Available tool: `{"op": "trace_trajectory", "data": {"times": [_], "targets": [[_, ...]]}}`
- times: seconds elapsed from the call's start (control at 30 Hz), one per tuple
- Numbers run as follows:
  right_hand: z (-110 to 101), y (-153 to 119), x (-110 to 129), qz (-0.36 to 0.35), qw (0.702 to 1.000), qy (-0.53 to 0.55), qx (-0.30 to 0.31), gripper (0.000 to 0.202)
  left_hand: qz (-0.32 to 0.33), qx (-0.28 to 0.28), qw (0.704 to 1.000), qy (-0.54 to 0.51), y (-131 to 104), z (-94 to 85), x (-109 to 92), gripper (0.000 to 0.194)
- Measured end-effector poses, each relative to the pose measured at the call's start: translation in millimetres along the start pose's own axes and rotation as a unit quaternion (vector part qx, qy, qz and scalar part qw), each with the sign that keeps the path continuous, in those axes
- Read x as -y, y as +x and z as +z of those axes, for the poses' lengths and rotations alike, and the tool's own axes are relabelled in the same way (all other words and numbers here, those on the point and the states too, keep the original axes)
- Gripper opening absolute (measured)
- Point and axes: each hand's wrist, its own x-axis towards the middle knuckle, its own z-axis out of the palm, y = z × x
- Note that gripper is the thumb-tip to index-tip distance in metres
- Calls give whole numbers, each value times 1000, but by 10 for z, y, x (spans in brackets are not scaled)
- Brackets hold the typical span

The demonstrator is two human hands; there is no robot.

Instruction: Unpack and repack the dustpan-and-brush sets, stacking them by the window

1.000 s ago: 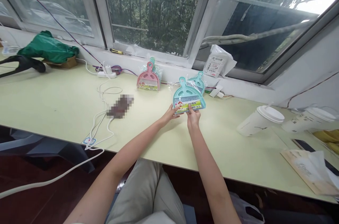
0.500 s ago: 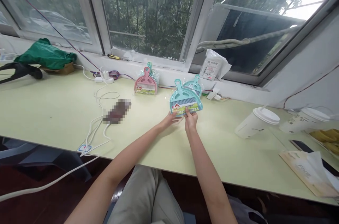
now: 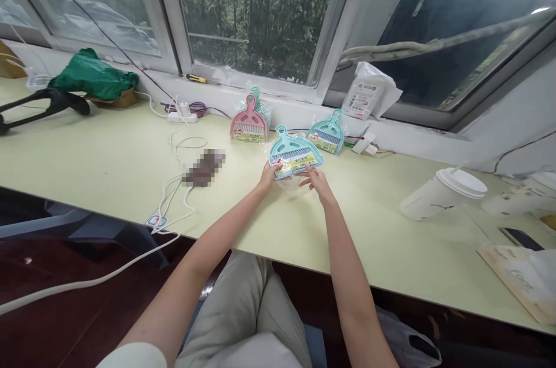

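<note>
A teal dustpan and brush set (image 3: 295,156) in clear wrapping, with a yellow-green label, is held up over the table between both hands. My left hand (image 3: 270,175) grips its lower left corner, thumb on the front. My right hand (image 3: 316,178) pinches the lower right edge with the thumb on the label, the other fingers partly spread beneath. Behind and to the right, a second teal set (image 3: 328,135) leans near the wall. A pink dustpan set (image 3: 249,124) stands at the back left, in front of several teal ones.
White cables and a power strip (image 3: 183,117) lie left of the hands, beside a pixelated dark object (image 3: 204,168). To the right are a lidded white cup (image 3: 438,194), a phone (image 3: 521,238) and a paper bag (image 3: 512,275). A green bag (image 3: 93,79) sits far left.
The held set has moved left and tilted, away from the teal set behind it. My left hand now has its thumb on the front. The camera view has shifted a little.
</note>
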Motion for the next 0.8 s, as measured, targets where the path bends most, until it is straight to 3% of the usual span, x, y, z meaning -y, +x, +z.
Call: {"op": "trace_trajectory", "data": {"times": [0.1,0.2,0.3,0.4,0.53,0.6,0.7,0.8], "targets": [[-2,-44,-7,-77,990,-114,17,56,3,-11,1000,-3,49,-56,-27,37],[68,-118,-10,-173,960,-219,10,52,21,-12,1000,12,78,-95,-51,38],[184,-188,-23,-249,888,-386,-40,37,48,-71,996,34,123,-163,-81,37],[243,-203,-58,-263,808,-517,-99,31,21,-123,992,35,182,-249,-105,34],[133,-162,-101,-261,763,-558,-194,34,2,-142,990,6,254,-316,-120,34],[78,-151,-112,-299,747,-569,-173,42,4,-138,990,-10,274,-328,-119,35],[96,-139,-137,-372,713,-591,-67,50,-5,-115,993,-14,271,-344,-104,37],[147,-103,-191,-370,706,-603,-31,43,-31,-89,995,7,248,-379,-82,45]]}}
